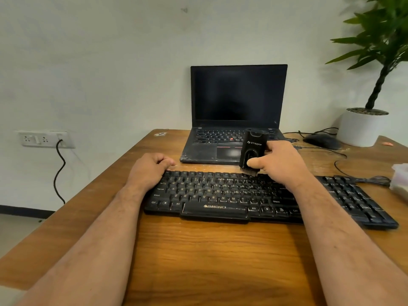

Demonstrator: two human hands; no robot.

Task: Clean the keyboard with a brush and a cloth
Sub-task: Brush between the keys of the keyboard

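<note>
A black Zebronics keyboard [220, 195] lies across the wooden desk [209, 261]. My right hand [278, 160] grips a black brush [254, 149] held upright, its bristles touching the keyboard's top key row right of centre. My left hand [150, 168] rests on the keyboard's far left corner with the fingers curled over its back edge. A pale cloth-like thing [400, 180] sits at the right edge of the view, only partly visible.
An open black laptop [236, 111] with a dark screen stands behind the keyboard. A black mouse [322, 141] and cables lie to its right, beside a white plant pot [362, 129]. A wall socket [44, 139] with a black cord is at left.
</note>
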